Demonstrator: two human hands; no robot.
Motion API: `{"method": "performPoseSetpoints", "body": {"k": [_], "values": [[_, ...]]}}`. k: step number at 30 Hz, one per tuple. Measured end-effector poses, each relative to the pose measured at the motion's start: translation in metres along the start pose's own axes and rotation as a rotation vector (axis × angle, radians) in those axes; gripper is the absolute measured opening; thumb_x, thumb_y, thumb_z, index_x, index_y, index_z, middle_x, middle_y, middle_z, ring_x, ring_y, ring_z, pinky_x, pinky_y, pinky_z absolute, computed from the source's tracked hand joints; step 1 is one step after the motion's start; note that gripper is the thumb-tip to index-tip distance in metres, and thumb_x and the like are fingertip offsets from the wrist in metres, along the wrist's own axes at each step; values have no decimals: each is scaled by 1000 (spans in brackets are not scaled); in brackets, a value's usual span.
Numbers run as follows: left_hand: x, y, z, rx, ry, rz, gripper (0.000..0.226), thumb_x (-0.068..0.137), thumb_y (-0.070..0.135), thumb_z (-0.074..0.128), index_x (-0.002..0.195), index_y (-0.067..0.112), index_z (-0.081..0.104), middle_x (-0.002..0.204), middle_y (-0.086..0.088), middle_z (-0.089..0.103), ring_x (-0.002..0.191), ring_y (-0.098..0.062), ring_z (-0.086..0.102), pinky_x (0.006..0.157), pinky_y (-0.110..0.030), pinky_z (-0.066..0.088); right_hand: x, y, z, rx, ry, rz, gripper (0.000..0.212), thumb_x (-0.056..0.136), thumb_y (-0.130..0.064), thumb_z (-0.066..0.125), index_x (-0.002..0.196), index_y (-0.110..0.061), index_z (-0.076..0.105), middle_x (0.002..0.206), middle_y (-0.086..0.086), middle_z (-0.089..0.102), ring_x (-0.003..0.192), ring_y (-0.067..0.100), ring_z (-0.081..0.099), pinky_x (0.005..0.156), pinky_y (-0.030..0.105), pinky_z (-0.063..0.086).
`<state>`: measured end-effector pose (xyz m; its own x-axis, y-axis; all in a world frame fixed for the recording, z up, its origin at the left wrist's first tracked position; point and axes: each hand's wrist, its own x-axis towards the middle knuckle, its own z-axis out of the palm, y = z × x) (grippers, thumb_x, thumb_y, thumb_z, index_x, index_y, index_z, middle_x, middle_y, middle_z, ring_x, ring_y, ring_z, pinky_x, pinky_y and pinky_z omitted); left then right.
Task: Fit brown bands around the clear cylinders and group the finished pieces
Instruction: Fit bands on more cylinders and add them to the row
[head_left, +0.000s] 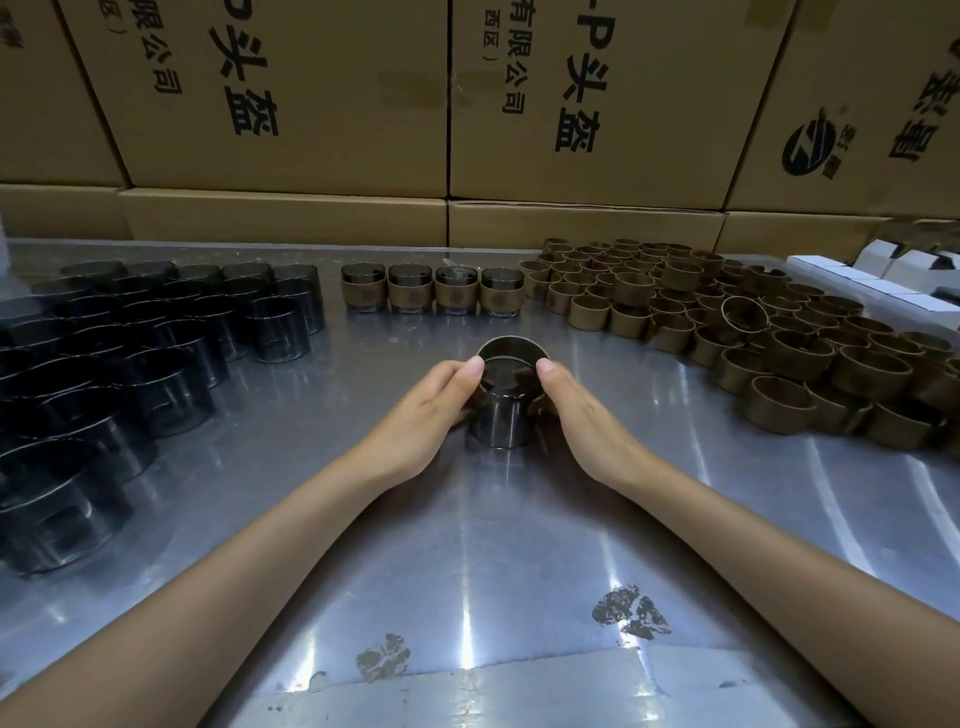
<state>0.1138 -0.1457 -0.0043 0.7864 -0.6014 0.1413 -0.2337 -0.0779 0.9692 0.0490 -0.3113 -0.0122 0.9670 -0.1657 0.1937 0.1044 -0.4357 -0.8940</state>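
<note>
A clear dark-tinted cylinder (501, 418) stands on the metal table (467, 545) at the centre. A brown band (511, 344) sits around its top rim. My left hand (434, 405) and my right hand (576, 410) grip the band from either side, thumbs on its upper edge, fingers curled behind the cylinder. Several bare cylinders (130, 353) are massed at the left. Several banded cylinders (434, 290) stand in a row behind the hands. A heap of loose brown bands (753, 332) covers the right side.
Large cardboard cartons (467, 104) with black printing wall off the back of the table. White boxes (883, 280) lie at the far right. Two scuffed patches (631, 613) mark the near part of the table.
</note>
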Motion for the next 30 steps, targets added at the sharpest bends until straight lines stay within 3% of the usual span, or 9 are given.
{"method": "performPoseSetpoints", "body": {"k": [5, 8, 10, 15, 17, 21, 24, 27, 30], "values": [[-1, -2, 2, -139, 14, -21, 35, 101, 30, 40, 120, 7, 57, 122, -10, 64, 114, -12, 61, 98, -24, 48, -2, -3, 1, 49, 11, -9, 44, 102, -47, 24, 118, -18, 53, 117, 3, 60, 115, 15, 55, 103, 44, 42], [0, -1, 2, -178, -2, -28, 34, 100, 30, 42, 125, 11, 56, 125, -7, 64, 115, -12, 61, 99, -26, 47, -3, -3, 0, 111, 21, -16, 38, 104, -40, 28, 117, -17, 55, 116, 4, 63, 113, 16, 57, 99, 37, 46], [1, 0, 2, -173, 13, -36, 36, 98, 31, 46, 128, 13, 55, 126, -6, 63, 118, -15, 59, 106, -34, 43, -3, -4, 0, 187, 33, -15, 30, 104, -33, 32, 112, -20, 57, 109, 0, 65, 106, 12, 61, 85, 25, 49], [2, 8, 0, -176, -57, -157, 69, 66, 69, 59, 116, 21, 62, 115, -3, 69, 100, -10, 69, 94, -25, 50, -3, -18, -1, 262, 168, -167, 28, 103, -15, 33, 106, -23, 59, 102, -12, 63, 91, -10, 59, 78, 11, 46], [1, 9, -4, -172, -134, -206, 75, 68, 77, 60, 115, 18, 65, 109, -5, 72, 98, -14, 70, 86, -23, 54, -4, -21, -2, 286, 156, -205, 27, 103, -15, 33, 109, -21, 58, 103, -13, 63, 92, -10, 59, 78, 11, 47], [0, 9, -10, -266, -126, -206, 53, 76, 62, 56, 103, 18, 69, 101, -6, 74, 94, -16, 71, 75, -19, 55, -4, -21, -6, 357, 59, -31, 28, 98, -33, 43, 119, -20, 56, 116, -5, 64, 103, 0, 61, 80, 18, 51], [-2, 9, -13, -331, -118, -198, 47, 74, 57, 62, 100, 19, 71, 100, -5, 74, 92, -14, 71, 72, -17, 54, -2, -22, -17, 413, -153, 207, 54, 76, -60, 59, 110, -18, 63, 106, 4, 70, 91, 10, 67, 78, 27, 53], [-5, 10, -15, -424, -157, -185, 55, 60, 57, 74, 102, 20, 71, 103, -6, 73, 95, -14, 70, 72, -18, 54, -4, -22, -24, 491, -321, 285, 56, 68, -61, 66, 100, -15, 67, 94, 5, 71, 84, 11, 69, 72, 22, 55], [-8, 11, -16, -499, -229, -132, 62, 45, 59, 87, 95, 22, 77, 101, -7, 73, 90, -14, 71, 73, -20, 55, -7, -20, -24, 631, -413, 227, 60, 51, -60, 85, 96, -21, 76, 104, 4, 72, 99, 15, 68, 82, 23, 54]]}}
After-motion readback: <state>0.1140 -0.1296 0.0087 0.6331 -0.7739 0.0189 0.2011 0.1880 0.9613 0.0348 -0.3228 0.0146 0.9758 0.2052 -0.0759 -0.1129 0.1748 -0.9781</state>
